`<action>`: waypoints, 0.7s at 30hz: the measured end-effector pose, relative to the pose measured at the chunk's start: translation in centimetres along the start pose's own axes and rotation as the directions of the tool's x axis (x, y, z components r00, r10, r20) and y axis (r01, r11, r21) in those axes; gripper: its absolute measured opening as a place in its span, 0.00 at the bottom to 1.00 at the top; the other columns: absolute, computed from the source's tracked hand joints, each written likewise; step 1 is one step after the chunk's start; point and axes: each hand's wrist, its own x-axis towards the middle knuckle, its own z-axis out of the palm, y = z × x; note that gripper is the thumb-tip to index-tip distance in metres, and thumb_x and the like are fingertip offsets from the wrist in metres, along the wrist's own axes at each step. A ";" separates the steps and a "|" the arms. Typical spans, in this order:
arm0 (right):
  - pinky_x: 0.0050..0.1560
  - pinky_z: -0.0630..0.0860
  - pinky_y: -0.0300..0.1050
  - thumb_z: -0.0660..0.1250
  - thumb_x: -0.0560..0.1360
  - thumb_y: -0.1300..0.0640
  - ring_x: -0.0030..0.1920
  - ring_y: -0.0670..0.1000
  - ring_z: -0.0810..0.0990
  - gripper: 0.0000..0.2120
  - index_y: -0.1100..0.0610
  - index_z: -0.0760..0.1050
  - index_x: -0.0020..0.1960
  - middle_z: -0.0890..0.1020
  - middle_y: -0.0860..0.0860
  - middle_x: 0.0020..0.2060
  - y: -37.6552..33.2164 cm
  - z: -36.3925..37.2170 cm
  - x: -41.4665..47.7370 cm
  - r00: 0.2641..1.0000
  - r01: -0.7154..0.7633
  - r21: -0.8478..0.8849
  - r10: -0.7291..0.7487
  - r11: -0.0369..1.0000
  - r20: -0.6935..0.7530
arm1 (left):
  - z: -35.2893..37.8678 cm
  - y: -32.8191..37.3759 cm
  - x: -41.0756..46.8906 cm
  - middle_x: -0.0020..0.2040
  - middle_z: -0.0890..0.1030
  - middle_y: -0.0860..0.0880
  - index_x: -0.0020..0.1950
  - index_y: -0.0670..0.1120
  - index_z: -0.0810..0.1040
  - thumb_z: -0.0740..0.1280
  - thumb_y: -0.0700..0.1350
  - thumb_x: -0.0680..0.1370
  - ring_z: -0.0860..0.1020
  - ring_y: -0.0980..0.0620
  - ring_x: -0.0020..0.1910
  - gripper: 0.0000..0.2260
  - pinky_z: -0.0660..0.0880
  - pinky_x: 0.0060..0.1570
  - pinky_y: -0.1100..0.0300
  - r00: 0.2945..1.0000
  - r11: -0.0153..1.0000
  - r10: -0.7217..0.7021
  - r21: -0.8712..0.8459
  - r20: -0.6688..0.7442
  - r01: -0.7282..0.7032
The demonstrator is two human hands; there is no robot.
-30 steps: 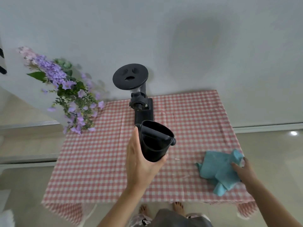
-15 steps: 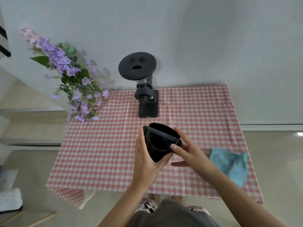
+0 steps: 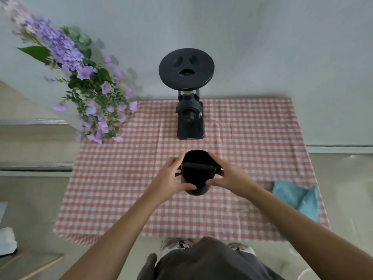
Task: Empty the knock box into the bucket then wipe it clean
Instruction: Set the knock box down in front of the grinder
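Above the checked cloth [image 3: 113,178], knock box [image 3: 196,174] upright, mouth upward, both hands' fingers [image 3: 173,164] wrapped around it

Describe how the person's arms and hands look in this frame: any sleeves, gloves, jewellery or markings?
Both arms are bare from the bottom edge of the frame up to the wrists, with no sleeves in view. The left hand and right hand wear no gloves, and no rings, watch, bands or markings show. Fingernails are too small to judge. Below the arms, dark grey clothing shows.
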 end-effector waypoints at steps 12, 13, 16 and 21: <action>0.65 0.78 0.54 0.72 0.76 0.56 0.67 0.55 0.78 0.47 0.36 0.42 0.80 0.71 0.50 0.75 0.5 2.1 8.2 0.989 0.080 -0.213 -0.105 0.974 -0.109 | -1.5 -3.6 7.2 0.71 0.68 0.41 0.84 0.44 0.53 0.78 0.52 0.74 0.76 0.45 0.65 0.47 0.79 0.62 0.51 0.988 0.929 0.154 0.340 -0.001 -0.144; 0.64 0.78 0.56 0.72 0.77 0.56 0.66 0.55 0.79 0.47 0.36 0.42 0.80 0.69 0.50 0.76 0.6 2.1 8.7 0.987 0.081 -0.224 -0.109 0.971 -0.116 | -1.7 -3.7 7.7 0.71 0.68 0.40 0.84 0.43 0.54 0.77 0.52 0.74 0.77 0.45 0.63 0.46 0.81 0.60 0.50 0.987 0.925 0.162 0.348 -0.006 -0.150; 0.65 0.78 0.58 0.72 0.77 0.57 0.67 0.58 0.78 0.47 0.40 0.42 0.81 0.66 0.52 0.79 1.0 2.1 9.8 0.985 0.071 -0.282 -0.112 0.957 -0.134 | -1.8 -4.4 8.7 0.70 0.69 0.41 0.84 0.44 0.54 0.77 0.51 0.76 0.79 0.46 0.59 0.44 0.83 0.54 0.51 0.985 0.913 0.170 0.375 0.001 -0.158; 0.68 0.76 0.58 0.72 0.78 0.58 0.71 0.59 0.74 0.46 0.46 0.44 0.82 0.62 0.52 0.80 2.0 2.5 10.3 0.985 0.052 -0.365 -0.109 0.930 -0.136 | -1.0 -4.8 8.8 0.71 0.68 0.41 0.84 0.46 0.54 0.74 0.48 0.78 0.81 0.46 0.55 0.41 0.83 0.52 0.54 0.991 0.912 0.134 0.390 0.015 -0.130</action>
